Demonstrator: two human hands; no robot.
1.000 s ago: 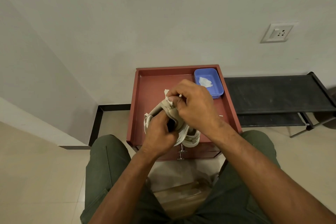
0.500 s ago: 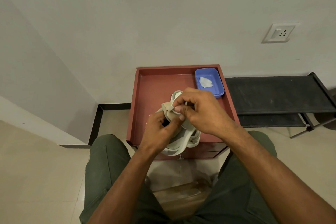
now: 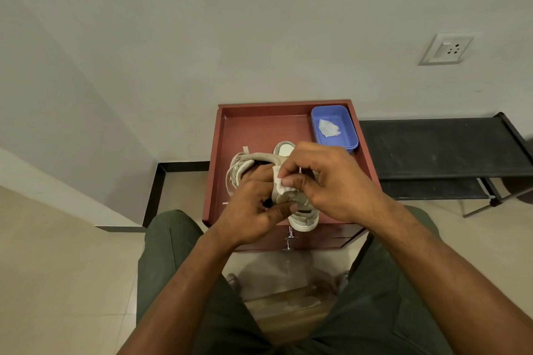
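A beige sneaker (image 3: 251, 163) is held over the red-brown cabinet top (image 3: 259, 130). My left hand (image 3: 253, 204) grips it from below, fingers tucked into its opening. My right hand (image 3: 326, 179) pinches a small white wipe (image 3: 281, 186) between thumb and fingers and presses it against the shoe's side. A second beige sneaker (image 3: 302, 217) lies on the cabinet top under my hands, its sole end showing near the front edge.
A blue tray (image 3: 347, 127) with a crumpled white wipe (image 3: 328, 128) sits at the cabinet's back right corner. A black low rack (image 3: 444, 147) stands to the right. My knees flank the cabinet front; a wall socket (image 3: 445, 49) is up right.
The held sneaker has turned, its laces now swung out to the left. My right hand has shifted slightly down along the shoe with the wipe.
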